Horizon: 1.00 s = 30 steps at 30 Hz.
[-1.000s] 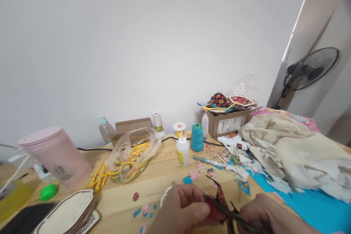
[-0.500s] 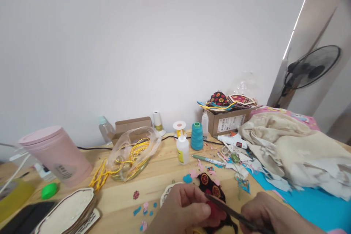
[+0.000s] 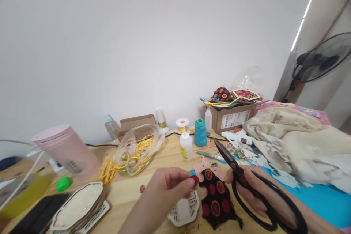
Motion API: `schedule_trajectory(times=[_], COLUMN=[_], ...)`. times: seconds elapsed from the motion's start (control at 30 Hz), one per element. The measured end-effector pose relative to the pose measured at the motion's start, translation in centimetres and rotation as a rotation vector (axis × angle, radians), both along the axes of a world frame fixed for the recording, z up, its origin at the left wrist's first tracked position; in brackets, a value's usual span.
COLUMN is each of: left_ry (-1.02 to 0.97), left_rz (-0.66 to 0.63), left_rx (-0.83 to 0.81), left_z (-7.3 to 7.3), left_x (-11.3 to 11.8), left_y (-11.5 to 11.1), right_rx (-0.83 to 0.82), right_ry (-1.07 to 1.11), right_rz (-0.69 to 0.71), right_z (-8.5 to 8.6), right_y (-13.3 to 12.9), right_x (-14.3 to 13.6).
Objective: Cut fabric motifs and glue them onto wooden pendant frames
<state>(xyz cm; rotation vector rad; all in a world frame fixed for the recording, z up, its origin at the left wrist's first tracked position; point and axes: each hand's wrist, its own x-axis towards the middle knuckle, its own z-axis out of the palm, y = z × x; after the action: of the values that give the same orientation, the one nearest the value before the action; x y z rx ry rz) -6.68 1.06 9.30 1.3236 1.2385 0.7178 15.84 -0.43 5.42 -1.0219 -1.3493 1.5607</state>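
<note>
1. My left grip [image 3: 171, 186] has the disc [image 3: 194, 180], small, red and round, pinched between thumb and fingertips, raised clear of the table [image 3: 124, 193]
2. My right grip [image 3: 249, 190] is wrapped around the scissors [image 3: 237, 171] near the handles, blades lying together and pointing up and to the left; I cannot tell how each finger sits in the loops
3. Between the two grips I see the fabric [image 3: 215, 199] – black with red dots and round flower patterns – lying on the table, its outline uneven
4. The frame [image 3: 185, 208], pale with lattice corners, lies just left of the fabric, partly behind my left grip; farther left I find a small red flower [image 3: 142, 189]
5. Beyond the grips I make out the bottle [image 3: 186, 147], the blue thread [image 3: 200, 133] next to it, the pen [image 3: 210, 155] and many scraps [image 3: 253, 158]
6. Over on the right I have the cream cloth [image 3: 298, 142] beside the blue sheet [image 3: 318, 206], with the filled box [image 3: 233, 117] near the wall
7. Over on the left stand the pink tumbler [image 3: 67, 150] and, nearer me, the plate stack [image 3: 79, 203] – just beside the phone [image 3: 41, 214]
</note>
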Motion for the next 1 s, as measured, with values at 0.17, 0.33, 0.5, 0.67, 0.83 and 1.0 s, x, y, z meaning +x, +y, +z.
schedule_trajectory(times=[0.17, 0.33, 0.5, 0.67, 0.83, 1.0], left_ry=[0.38, 0.421, 0.482, 0.509, 0.554, 0.688], left_rz=[-0.093, -0.172, -0.133, -0.072, 0.018, 0.027], left_rx=[0.067, 0.007, 0.019, 0.031, 0.142, 0.237], left_z=[0.9, -1.3, -2.5, -2.9, -1.3, -1.4], left_x=[-4.6, -6.1, -6.6, -8.5, -8.3, -5.8], left_y=[1.3, 2.8, 4.1, 4.5, 3.0, 1.7], right_rx=[0.115, 0.154, 0.122, 0.147, 0.166, 0.239], right_ry=[0.046, 0.109, 0.035, 0.019, 0.221, 0.41], right_rz=[0.235, 0.181, 0.127, 0.135, 0.023, -0.161], right_z=[1.6, 1.4, -0.2, -0.7, -1.1, -0.3], right_y=[2.6, 4.0, 3.6, 3.3, 3.6, 4.8], right_x=[-2.3, -4.6, -4.5, -4.1, -4.0, -3.2])
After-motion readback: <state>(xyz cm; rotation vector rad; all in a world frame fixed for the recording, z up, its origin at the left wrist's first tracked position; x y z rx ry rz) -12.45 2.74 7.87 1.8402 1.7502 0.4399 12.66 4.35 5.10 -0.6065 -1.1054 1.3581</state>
